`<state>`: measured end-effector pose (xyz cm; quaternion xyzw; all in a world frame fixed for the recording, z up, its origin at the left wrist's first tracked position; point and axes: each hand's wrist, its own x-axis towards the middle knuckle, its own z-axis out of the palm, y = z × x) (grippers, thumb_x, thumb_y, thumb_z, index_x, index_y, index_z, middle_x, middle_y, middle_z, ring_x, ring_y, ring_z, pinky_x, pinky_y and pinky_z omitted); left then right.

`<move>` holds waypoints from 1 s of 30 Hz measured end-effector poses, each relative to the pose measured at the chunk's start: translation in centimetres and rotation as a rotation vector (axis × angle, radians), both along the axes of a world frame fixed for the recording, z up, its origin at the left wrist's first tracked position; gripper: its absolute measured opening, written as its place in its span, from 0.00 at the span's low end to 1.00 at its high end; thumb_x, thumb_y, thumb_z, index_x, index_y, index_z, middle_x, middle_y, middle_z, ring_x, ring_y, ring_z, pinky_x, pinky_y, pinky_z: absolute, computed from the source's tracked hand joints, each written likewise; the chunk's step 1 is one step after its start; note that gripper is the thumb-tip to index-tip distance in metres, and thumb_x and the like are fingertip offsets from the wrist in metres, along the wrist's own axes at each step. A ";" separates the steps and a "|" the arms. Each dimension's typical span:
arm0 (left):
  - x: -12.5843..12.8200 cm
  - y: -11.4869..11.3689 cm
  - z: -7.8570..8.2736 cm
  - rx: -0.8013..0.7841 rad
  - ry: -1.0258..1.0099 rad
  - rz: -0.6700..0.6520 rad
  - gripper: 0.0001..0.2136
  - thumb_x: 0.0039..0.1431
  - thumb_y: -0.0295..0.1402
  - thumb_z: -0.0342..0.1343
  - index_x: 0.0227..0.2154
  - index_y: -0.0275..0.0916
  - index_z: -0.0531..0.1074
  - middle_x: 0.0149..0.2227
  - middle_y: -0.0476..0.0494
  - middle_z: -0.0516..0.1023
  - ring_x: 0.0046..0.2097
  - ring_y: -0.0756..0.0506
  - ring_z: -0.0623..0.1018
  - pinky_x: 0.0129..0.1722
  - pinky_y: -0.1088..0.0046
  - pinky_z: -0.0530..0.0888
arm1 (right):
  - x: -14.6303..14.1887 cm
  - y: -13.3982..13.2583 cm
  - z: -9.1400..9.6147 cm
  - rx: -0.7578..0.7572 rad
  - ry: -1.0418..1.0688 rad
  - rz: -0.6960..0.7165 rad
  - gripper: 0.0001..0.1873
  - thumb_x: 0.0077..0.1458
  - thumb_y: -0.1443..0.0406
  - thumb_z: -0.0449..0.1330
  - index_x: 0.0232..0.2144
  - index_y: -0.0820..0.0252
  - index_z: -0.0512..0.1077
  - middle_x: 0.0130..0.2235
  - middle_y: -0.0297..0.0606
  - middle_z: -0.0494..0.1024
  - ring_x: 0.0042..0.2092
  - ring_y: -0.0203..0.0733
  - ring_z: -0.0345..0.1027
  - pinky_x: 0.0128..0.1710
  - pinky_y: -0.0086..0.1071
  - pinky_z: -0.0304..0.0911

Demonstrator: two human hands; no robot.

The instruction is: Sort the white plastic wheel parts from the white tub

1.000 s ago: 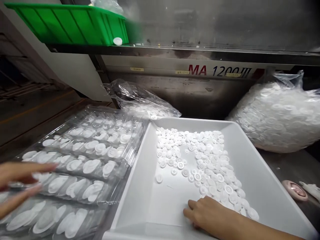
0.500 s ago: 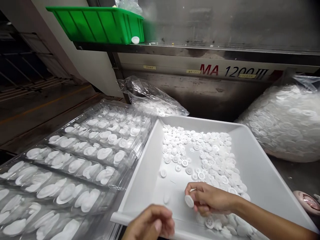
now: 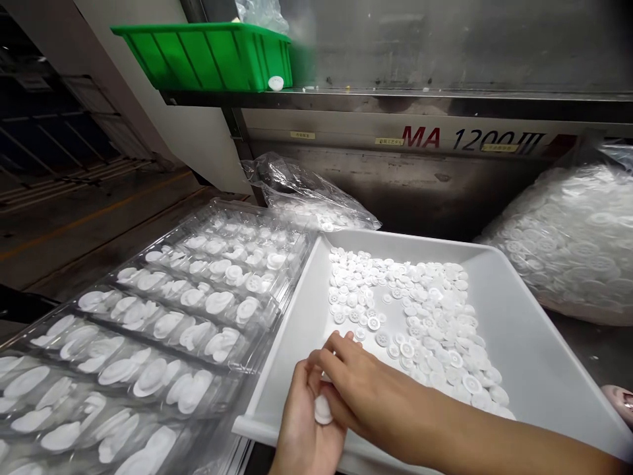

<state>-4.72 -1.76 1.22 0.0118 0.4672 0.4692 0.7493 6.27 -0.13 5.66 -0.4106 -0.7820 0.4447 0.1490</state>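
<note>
My left hand (image 3: 307, 429) is cupped at the near left of the grey-white plastic bin (image 3: 534, 369). My right hand (image 3: 363, 389) reaches across and meets it, its fingers curled over the left palm. Between the two hands shows a small round white plastic disc (image 3: 323, 410), held against the left palm. My right fingers partly cover whatever else lies there. Many similar white discs (image 3: 440, 330), some with a spoked pattern, are heaped along the back and right of the bin floor.
To the left lie clear plastic trays (image 3: 222, 369) with white discs in their compartments. Behind the bin rests a clear bag (image 3: 321, 198) of white parts; a fuller bag (image 3: 588, 244) sits right. A green basket (image 3: 208, 59) stands on the machine ledge (image 3: 376, 99).
My right hand has moved left with a disc and now meets my left hand, which has turned its palm upward. The view has shifted slightly left.
</note>
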 end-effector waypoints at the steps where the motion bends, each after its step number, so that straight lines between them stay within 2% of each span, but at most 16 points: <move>1: -0.1 0.0 0.1 -0.004 -0.004 0.026 0.12 0.61 0.34 0.45 0.38 0.37 0.71 0.38 0.42 0.77 0.43 0.44 0.77 0.45 0.64 0.74 | 0.0 0.0 0.1 0.032 -0.013 0.018 0.10 0.58 0.71 0.49 0.43 0.61 0.63 0.42 0.42 0.63 0.38 0.41 0.58 0.36 0.35 0.57; 4: -0.7 0.4 0.4 -0.012 -0.044 0.085 0.07 0.58 0.28 0.48 0.33 0.35 0.71 0.31 0.45 0.76 0.38 0.46 0.78 0.43 0.67 0.75 | 0.8 0.3 -0.1 0.101 -0.015 0.014 0.14 0.59 0.69 0.51 0.47 0.54 0.60 0.45 0.38 0.63 0.44 0.40 0.59 0.38 0.31 0.61; 6: -1.3 0.7 0.5 -0.008 -0.077 0.129 0.07 0.55 0.23 0.50 0.36 0.32 0.69 0.34 0.42 0.76 0.39 0.45 0.78 0.43 0.67 0.76 | 1.5 0.5 -1.1 0.165 -0.010 -0.064 0.10 0.61 0.66 0.49 0.46 0.54 0.59 0.46 0.37 0.62 0.46 0.38 0.59 0.41 0.30 0.61; 9: -2.4 1.0 0.5 -0.020 -0.086 0.231 0.13 0.54 0.21 0.49 0.43 0.28 0.65 0.42 0.36 0.74 0.43 0.44 0.77 0.42 0.69 0.76 | 2.2 0.9 -4.1 0.217 -0.053 -0.154 0.08 0.63 0.66 0.42 0.43 0.57 0.57 0.42 0.38 0.64 0.41 0.38 0.61 0.40 0.33 0.62; 11: -3.2 1.0 0.4 -0.034 -0.086 0.264 0.13 0.54 0.20 0.47 0.43 0.28 0.63 0.39 0.38 0.72 0.37 0.49 0.77 0.36 0.76 0.76 | 1.8 0.8 -6.7 0.206 -0.105 -0.062 0.09 0.60 0.67 0.48 0.44 0.58 0.59 0.42 0.39 0.65 0.36 0.37 0.63 0.34 0.32 0.64; 12: -3.6 1.0 0.5 -0.032 -0.095 0.258 0.11 0.55 0.20 0.46 0.42 0.29 0.63 0.36 0.40 0.71 0.32 0.52 0.76 0.30 0.80 0.75 | 1.3 0.7 -8.0 0.211 -0.123 0.013 0.14 0.57 0.67 0.54 0.46 0.58 0.60 0.44 0.41 0.66 0.35 0.37 0.64 0.32 0.32 0.64; 14: -4.2 1.0 0.7 -0.018 -0.126 0.205 0.08 0.57 0.21 0.43 0.38 0.30 0.63 0.29 0.48 0.67 0.20 0.58 0.66 0.16 0.86 0.65 | -0.2 0.5 -10.4 0.246 -0.153 0.146 0.19 0.53 0.67 0.59 0.47 0.60 0.62 0.46 0.44 0.66 0.38 0.41 0.66 0.34 0.34 0.65; 17: -5.0 1.1 1.1 0.011 -0.137 0.122 0.07 0.61 0.28 0.41 0.34 0.35 0.64 0.22 0.57 0.58 0.13 0.61 0.53 0.09 0.86 0.48 | -2.5 0.5 -12.6 0.304 -0.175 0.271 0.11 0.57 0.68 0.55 0.44 0.61 0.66 0.44 0.41 0.68 0.43 0.43 0.65 0.38 0.37 0.65; 19: -5.4 1.1 1.2 0.033 -0.111 0.095 0.08 0.62 0.30 0.40 0.33 0.38 0.64 0.22 0.58 0.56 0.13 0.61 0.51 0.09 0.87 0.46 | -3.0 0.9 -13.1 0.309 -0.187 0.289 0.07 0.58 0.67 0.55 0.41 0.61 0.68 0.42 0.38 0.70 0.41 0.40 0.66 0.36 0.36 0.66; 21: -5.7 1.2 1.1 0.064 -0.078 0.086 0.07 0.62 0.30 0.40 0.32 0.39 0.62 0.23 0.57 0.57 0.15 0.60 0.54 0.10 0.86 0.48 | -2.6 1.5 -12.9 0.293 -0.187 0.242 0.08 0.58 0.65 0.56 0.40 0.62 0.68 0.40 0.37 0.71 0.37 0.37 0.67 0.34 0.34 0.67; 26: -5.5 1.6 0.7 0.090 -0.019 0.062 0.03 0.59 0.27 0.45 0.35 0.39 0.62 0.29 0.53 0.63 0.20 0.58 0.59 0.13 0.85 0.55 | 0.0 4.1 -11.7 0.239 -0.189 -0.037 0.11 0.61 0.63 0.53 0.44 0.62 0.66 0.42 0.38 0.71 0.39 0.38 0.68 0.37 0.36 0.67; 30: -4.8 2.0 0.5 0.082 -0.028 0.007 0.06 0.60 0.30 0.46 0.39 0.38 0.64 0.27 0.54 0.61 0.19 0.59 0.55 0.13 0.86 0.48 | 0.1 5.4 -12.3 0.145 -0.248 -0.087 0.14 0.59 0.60 0.55 0.45 0.62 0.67 0.42 0.38 0.72 0.39 0.39 0.69 0.38 0.38 0.67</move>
